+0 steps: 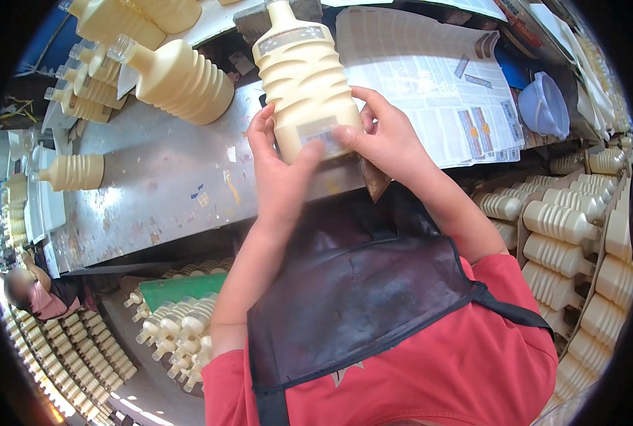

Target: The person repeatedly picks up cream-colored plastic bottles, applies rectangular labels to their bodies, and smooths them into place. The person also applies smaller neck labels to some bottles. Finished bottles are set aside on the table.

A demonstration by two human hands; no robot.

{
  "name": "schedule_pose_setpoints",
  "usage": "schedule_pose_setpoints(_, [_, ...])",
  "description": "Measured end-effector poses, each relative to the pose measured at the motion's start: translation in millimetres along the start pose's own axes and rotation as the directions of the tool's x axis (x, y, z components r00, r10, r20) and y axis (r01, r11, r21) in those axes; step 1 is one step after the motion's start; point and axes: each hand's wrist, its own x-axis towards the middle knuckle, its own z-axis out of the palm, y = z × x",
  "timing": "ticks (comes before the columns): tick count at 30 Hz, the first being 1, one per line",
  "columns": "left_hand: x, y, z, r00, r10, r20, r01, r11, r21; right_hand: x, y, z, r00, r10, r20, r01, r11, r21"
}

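Observation:
Between my two hands is a large cream plastic bottle (pixel 306 85) with wavy ridges round its body. Its neck points away from me, and it lies over the near edge of the metal table. My left hand (pixel 282 153) grips the bottle's lower left side, thumb on its face. From the right, my right hand (pixel 384 131) holds the same lower end, its thumb pressed on a clear label (pixel 318 133) there. Another label (pixel 292 39) runs across the shoulder. To the right lie sheets of labels (pixel 416 78), a few strips loose on top.
More cream bottles (pixel 182 82) stand and lie on the metal table (pixel 153 184) at left. A pale bucket (pixel 543 105) is at right. Racks of bottles (pixel 558 252) fill the right side; others (pixel 178 326) lie below the table. Another person (pixel 43 295) is at far left.

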Motion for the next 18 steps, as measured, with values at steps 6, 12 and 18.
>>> schedule_pose_setpoints(6, [0.7, -0.1, 1.5, 1.000, 0.000, -0.009, 0.000, 1.000, -0.007, -0.7, -5.8, 1.8, 0.999, -0.001, -0.032, -0.001, 0.999, -0.044])
schedule_pose_setpoints(12, [1.0, -0.7, 2.7, 1.000, 0.012, -0.016, -0.013, 1.000, -0.022, 0.0, -1.8, 2.8, 0.999, -0.007, -0.043, 0.005, 0.999, -0.049])
schedule_pose_setpoints(18, [1.8, -4.0, 3.0, 0.999, 0.024, -0.023, -0.024, 1.000, -0.015, -0.2, -3.1, 3.0, 0.999, 0.004, -0.041, -0.005, 0.999, -0.032])
